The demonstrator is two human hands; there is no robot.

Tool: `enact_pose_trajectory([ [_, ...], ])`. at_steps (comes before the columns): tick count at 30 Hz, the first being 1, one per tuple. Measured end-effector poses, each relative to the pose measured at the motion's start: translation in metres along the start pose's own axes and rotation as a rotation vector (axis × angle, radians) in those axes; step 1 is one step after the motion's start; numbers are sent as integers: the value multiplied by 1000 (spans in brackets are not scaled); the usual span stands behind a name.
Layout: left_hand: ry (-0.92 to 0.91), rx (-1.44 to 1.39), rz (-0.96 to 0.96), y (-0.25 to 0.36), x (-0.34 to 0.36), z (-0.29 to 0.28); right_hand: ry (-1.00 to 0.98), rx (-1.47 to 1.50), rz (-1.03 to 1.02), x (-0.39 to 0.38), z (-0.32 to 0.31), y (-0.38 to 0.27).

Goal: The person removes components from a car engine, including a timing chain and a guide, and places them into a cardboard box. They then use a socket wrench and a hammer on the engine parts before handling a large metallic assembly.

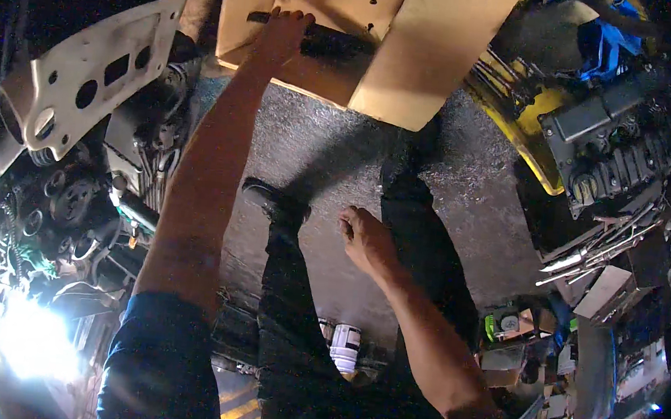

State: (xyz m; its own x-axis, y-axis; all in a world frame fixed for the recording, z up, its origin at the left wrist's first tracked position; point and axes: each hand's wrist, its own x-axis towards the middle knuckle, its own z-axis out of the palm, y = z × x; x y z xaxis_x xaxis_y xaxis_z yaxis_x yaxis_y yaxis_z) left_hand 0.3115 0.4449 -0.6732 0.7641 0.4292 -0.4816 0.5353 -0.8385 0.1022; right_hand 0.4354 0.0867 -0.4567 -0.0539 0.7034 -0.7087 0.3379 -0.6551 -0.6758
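My left hand [287,29] reaches out over an opened cardboard box [303,85] at the top of the view. Its fingers are closed on a long black part [331,43], which lies across the cardboard and sticks out on both sides of the hand. The part's exact kind is too dark to tell. In front of my legs, above the floor, hangs my right hand [366,241], its fingers curled in and nothing visible in them.
A beige metal panel with holes [94,73] stands on the left beside a dark engine [70,200]. A glaring lamp [32,342] shines below. To the right are a black engine cover [601,130], a yellow tray [539,148] and metal rods [602,247]. White cans [345,344] stand behind me.
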Motion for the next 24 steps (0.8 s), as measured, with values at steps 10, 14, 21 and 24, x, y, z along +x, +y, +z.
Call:
enact_pose_trajectory([
  [10, -34, 52, 133, -22, -5, 18, -121, -42, 54, 9, -4, -9],
  [14, 35, -9, 28, -24, -15, 32, -173, -89, 69, 13, -3, -15],
  [21, -102, 74, 6, 3, -7, 16, -109, -82, 29, 12, -1, -7],
  [24, 85, 104, -3, 8, -11, 21, -107, -61, 61, 12, -1, -6],
])
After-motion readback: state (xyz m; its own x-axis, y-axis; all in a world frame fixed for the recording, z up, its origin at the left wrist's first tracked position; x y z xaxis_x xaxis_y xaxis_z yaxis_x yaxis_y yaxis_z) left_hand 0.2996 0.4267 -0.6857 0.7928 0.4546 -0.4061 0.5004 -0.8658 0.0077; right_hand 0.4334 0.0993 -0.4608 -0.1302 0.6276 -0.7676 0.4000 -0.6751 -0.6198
